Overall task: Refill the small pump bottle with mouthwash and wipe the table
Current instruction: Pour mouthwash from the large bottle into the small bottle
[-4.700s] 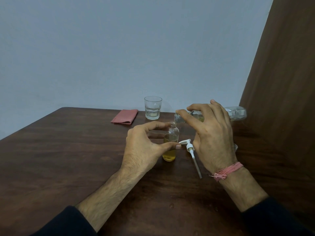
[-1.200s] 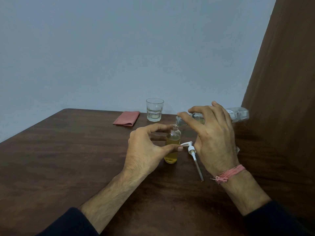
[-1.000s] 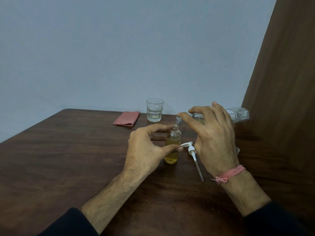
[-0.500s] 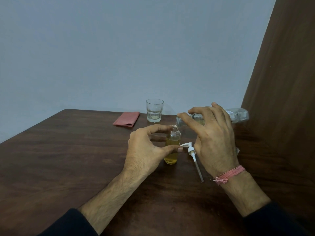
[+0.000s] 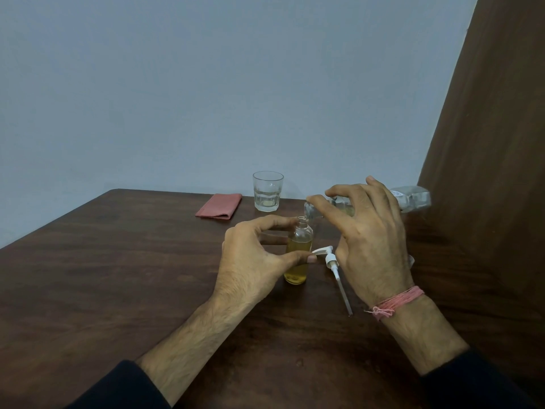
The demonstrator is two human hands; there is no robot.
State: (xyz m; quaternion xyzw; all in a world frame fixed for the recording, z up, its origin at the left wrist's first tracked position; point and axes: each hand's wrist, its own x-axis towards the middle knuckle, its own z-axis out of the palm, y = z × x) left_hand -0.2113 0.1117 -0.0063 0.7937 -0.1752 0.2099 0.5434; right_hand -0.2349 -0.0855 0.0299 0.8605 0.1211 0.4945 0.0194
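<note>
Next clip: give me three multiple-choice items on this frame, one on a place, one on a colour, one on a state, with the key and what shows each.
1. Where does the pump head lie?
A. On the table, right of the small bottle
B. Inside the glass
C. On the cloth

2. What colour is the folded cloth?
A. Blue
B. Pinkish red
C. White

3. How is the small bottle?
A. Capped with its pump
B. Tipped on its side
C. Upright, open, partly filled

Key:
1 A: the pump head rests on the table beside the small bottle.
2 B: the cloth near the glass is pinkish red.
3 C: its neck is bare under the large bottle, with yellow liquid inside, steadied by the left hand.
</note>
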